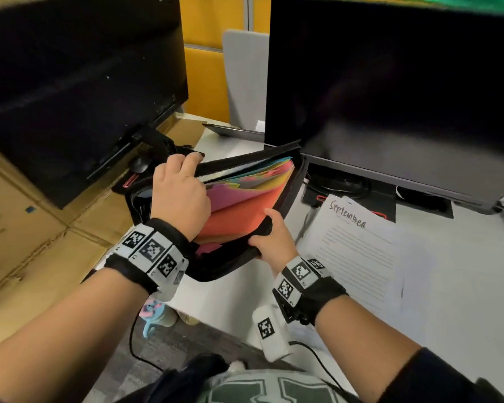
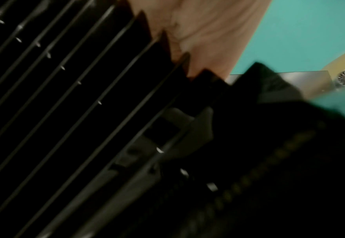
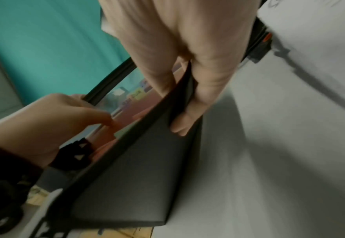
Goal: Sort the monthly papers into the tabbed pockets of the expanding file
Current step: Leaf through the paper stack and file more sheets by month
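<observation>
White desk [image 1: 463, 271] with file [image 1: 227, 269], September paper [image 1: 358, 257]

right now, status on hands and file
Left hand holds far wall, right hand pinches near wall; expanding file open. September sheet on desk, unfiled. Pockets unobstructed.

Expanding file [image 1: 245, 210] on desk [image 1: 463, 271]. Paper sheet [image 1: 358, 257] flat on desk, just right of file. Monitor 1 [image 1: 79, 82] behind-left of file, monitor 2 [image 1: 390, 82] behind-right. Cardboard boxes [image 1: 26, 242] left of file.

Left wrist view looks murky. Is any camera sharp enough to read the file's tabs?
Left wrist view: dark, motion-smeared, pleats of the expanding file mere grey streaks. Right wrist view: blurred, tabs only colour blobs. Head view: sharpest, coloured dividers distinct, tab lettering illegible.
</observation>
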A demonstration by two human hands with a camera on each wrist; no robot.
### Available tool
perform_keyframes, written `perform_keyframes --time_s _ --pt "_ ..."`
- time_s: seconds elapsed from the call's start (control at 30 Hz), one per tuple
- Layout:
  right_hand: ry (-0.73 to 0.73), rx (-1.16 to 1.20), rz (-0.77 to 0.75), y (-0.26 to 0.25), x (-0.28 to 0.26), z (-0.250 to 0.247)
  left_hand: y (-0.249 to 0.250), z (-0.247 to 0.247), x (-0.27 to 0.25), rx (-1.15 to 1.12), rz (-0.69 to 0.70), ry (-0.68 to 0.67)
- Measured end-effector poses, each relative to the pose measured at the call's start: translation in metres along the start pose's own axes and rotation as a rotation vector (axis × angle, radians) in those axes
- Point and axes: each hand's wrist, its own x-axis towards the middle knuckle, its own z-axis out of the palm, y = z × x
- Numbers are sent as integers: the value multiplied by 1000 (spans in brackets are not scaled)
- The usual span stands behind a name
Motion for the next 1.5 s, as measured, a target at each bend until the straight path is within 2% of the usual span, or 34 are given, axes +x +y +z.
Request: perform_keyframes --time_s 0.13,0.2,0.27,0.3,0.33,0.37,0.47,0.57,0.67,0.9,1.2,1.3,1.4,1.5 --pt "74 -93 -92 -9 4 7 -11 -4 1 61 146 67" --pt "82 -113 -142 -15 2 6 -12 -9 5 94 381 33" --pt "76 -125 -201 -22 1 6 -8 -15 5 191 682 -148" --pt "73 -122 -224 -25 1 5 -5 -20 5 252 763 -273" --pt "70 -119 -241 -27 1 4 -2 -21 5 297 771 -387" --pt "67 -121 -249 -29 2 2 -2 -20 5 325 728 -453" --pt "40 -131 -276 -32 3 -5 2 -19 10 334 571 -492" --pt "11 -121 -276 -35 1 -11 11 -22 12 372 530 -527" --pt "11 -99 -270 -34 -1 -16 17 -23 12 314 484 -515" --pt "-5 -161 -213 -33 1 -26 32 -26 11 304 467 -560" --pt "-66 -57 -78 -23 -7 -41 13 -27 24 161 282 -420" --pt "-45 -142 -100 -22 -7 -41 5 -23 25 103 267 -351" --pt "-40 -186 -118 -22 -5 -40 1 -23 27 115 297 -364" --pt "-58 -273 -162 -21 -3 -40 -1 -24 30 82 267 -400"
